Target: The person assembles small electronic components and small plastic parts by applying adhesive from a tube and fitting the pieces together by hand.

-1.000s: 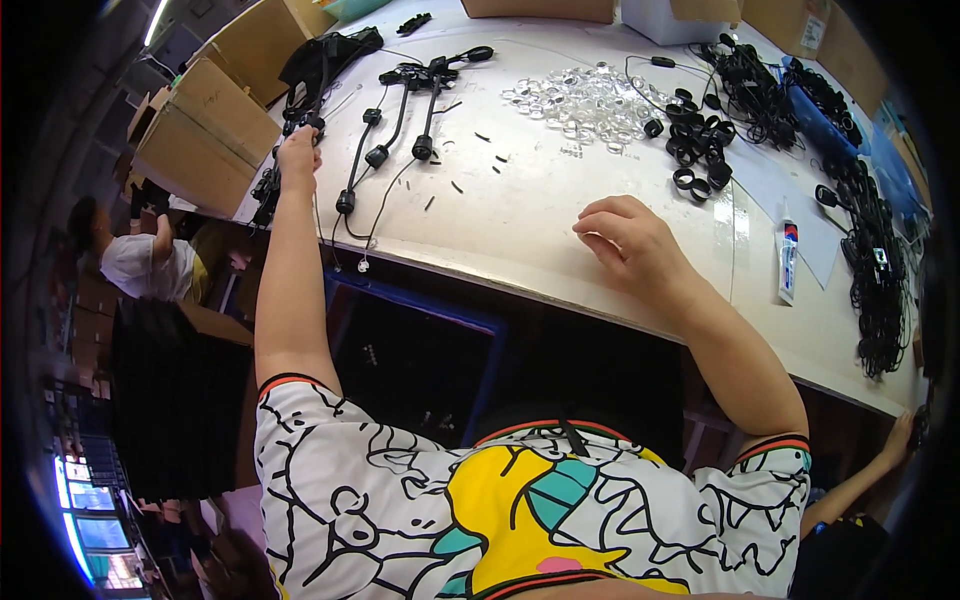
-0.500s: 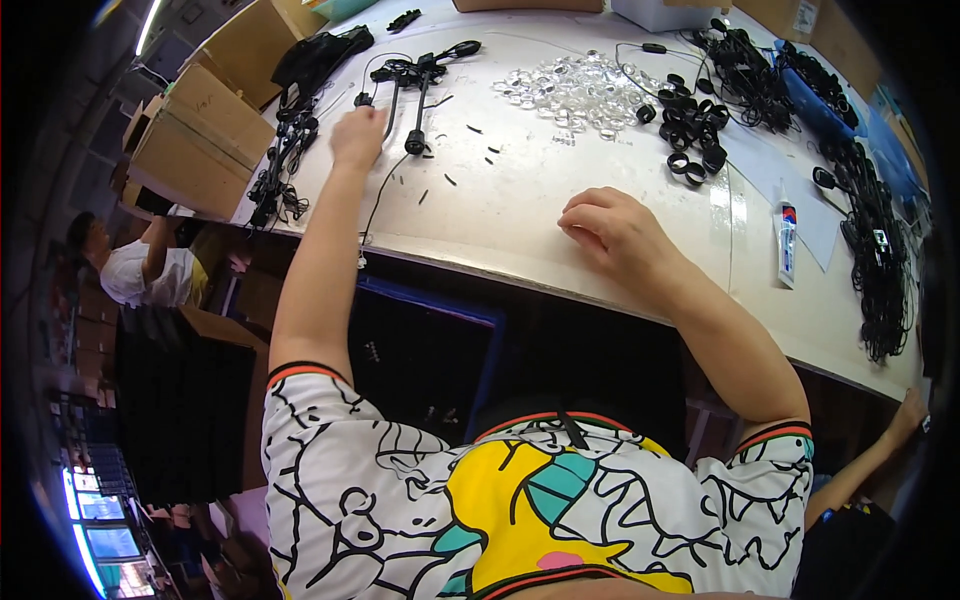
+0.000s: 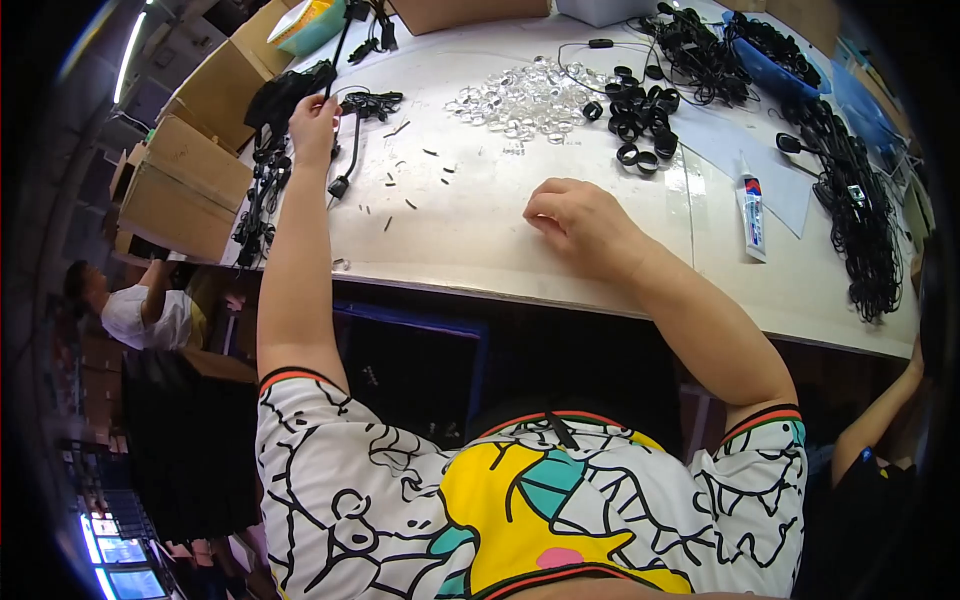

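My left hand (image 3: pixel 313 130), at the far left of the table, is closed on a thin black rod (image 3: pixel 341 52) that rises beyond its fingers. A second black stem (image 3: pixel 352 150) slopes down beside the hand to a dark end piece near the tabletop; whether it joins the rod is hidden. Next to it lies a bundled black cable (image 3: pixel 371 104). Near the front edge, my right hand (image 3: pixel 580 222) rests with its fingers curled in, and nothing shows in them. Beyond it are a heap of clear round pieces (image 3: pixel 520 100) and several black rings (image 3: pixel 640 118).
Small black scraps (image 3: pixel 390 181) lie on the white table (image 3: pixel 460 240). A glue tube (image 3: pixel 751 212) and black cable bundles (image 3: pixel 862 225) are at the right, with a blue basket (image 3: pixel 770 70) behind. Cardboard boxes (image 3: pixel 187 185) stand at the left. Other people are at both sides.
My left hand has taken hold of the black rod and raised it off the table, away from me. The right hand stays in nearly the same place. The whole view has shifted slightly.
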Demonstrator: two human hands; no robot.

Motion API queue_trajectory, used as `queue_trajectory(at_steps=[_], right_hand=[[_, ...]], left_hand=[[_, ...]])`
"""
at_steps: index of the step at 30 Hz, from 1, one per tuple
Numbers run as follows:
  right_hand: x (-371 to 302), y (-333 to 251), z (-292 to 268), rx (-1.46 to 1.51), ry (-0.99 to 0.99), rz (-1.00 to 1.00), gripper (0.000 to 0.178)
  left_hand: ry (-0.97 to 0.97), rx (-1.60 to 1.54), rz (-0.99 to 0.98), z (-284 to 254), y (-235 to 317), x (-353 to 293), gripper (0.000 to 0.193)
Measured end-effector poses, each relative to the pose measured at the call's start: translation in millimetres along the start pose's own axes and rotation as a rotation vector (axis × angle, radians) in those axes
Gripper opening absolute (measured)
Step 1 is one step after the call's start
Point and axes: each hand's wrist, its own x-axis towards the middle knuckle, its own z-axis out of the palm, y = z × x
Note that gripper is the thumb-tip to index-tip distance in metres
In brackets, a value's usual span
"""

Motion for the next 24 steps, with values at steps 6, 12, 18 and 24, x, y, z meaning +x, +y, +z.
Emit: queue_trajectory(at_steps=[6, 12, 18, 24], right_hand=[[7.1, -3.9, -12.5, 0.215, 0.373, 0.115, 0.016], [5.7, -39.6, -44.2, 0.770, 0.538, -0.016, 0.038], [-34.3, -78.1, -29.5, 0.610, -0.227, 0.255, 0.027], [-84.4, -61.5, 9.2, 0.627, 0.028, 0.287, 0.011]], left_hand=[[-0.081, -0.143, 0.243, -53.4, 49.5, -51.9, 0.015], [-0.277, 0.227, 0.591, -62.0, 110.4, -129.9, 0.014], [-0.387, 0.426, 1.076, -41.9, 154.0, -178.8, 0.013], [0.098, -0.395, 0.524, -6.3, 88.1, -250.3, 0.029]])
